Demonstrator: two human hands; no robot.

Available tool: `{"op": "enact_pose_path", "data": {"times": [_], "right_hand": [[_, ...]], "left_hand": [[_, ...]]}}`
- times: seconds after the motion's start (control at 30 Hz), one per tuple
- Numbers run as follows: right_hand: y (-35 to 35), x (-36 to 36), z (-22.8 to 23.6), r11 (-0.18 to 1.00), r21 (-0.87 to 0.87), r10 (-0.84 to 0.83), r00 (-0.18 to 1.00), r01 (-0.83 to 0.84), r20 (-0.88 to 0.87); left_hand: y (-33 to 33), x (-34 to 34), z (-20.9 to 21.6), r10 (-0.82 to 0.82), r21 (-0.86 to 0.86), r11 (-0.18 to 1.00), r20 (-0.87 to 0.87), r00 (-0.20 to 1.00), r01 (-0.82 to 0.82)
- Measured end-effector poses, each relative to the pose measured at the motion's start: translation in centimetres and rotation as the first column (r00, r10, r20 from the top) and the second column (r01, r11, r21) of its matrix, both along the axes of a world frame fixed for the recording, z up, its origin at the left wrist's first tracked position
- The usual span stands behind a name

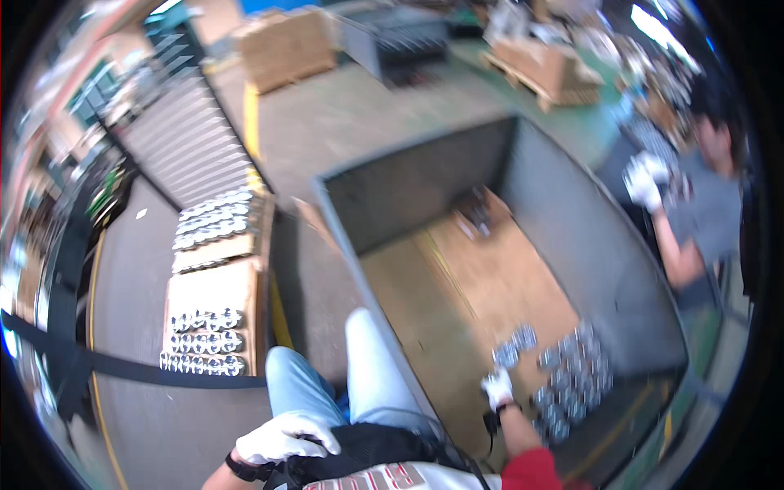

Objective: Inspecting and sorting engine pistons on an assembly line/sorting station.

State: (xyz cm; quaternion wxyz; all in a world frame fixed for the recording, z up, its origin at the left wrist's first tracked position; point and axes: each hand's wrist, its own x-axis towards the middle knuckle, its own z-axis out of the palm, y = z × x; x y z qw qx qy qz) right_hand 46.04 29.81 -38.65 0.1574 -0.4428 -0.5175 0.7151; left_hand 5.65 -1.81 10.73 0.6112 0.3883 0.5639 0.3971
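My right hand (pixel 496 388), in a white glove, reaches down into a large grey metal bin (pixel 572 237). It is right beside a cluster of small shiny metal parts (pixel 572 380) that lie on the brown cardboard (pixel 490 286) lining the bin floor. Motion blur hides whether the fingers hold a part. My left hand (pixel 286 437), also in a white glove, rests with its fingers spread on a black pouch (pixel 367 449) at my waist, outside the bin. My light blue trouser legs (pixel 327 384) stand against the bin's near wall.
Left of me, stacked cardboard sheets (pixel 214 294) carry rows of the same shiny parts (pixel 204 343). A co-worker in a grey shirt (pixel 710 212) stands at the bin's right side with a white-gloved hand (pixel 643 181) raised. Pallets with boxes (pixel 286 45) stand farther back on the concrete floor.
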Motion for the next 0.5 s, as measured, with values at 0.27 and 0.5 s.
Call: {"op": "enact_pose_path", "data": {"times": [0.27, 0.5], "right_hand": [[4.5, -13.8, 28.0, 0.93, 0.346, -0.126, 0.992, 0.122, -0.01], [-1.9, -27.8, 47.4, 0.92, 0.378, 0.248, 0.898, -0.101, -0.364]], "left_hand": [[-3.4, -0.8, -2.1, -0.141, 0.399, 0.904, -0.056, 0.988, 0.152], [-9.7, -4.0, -1.4, -0.041, 0.409, 0.911, -0.048, 0.998, 0.058]]}}
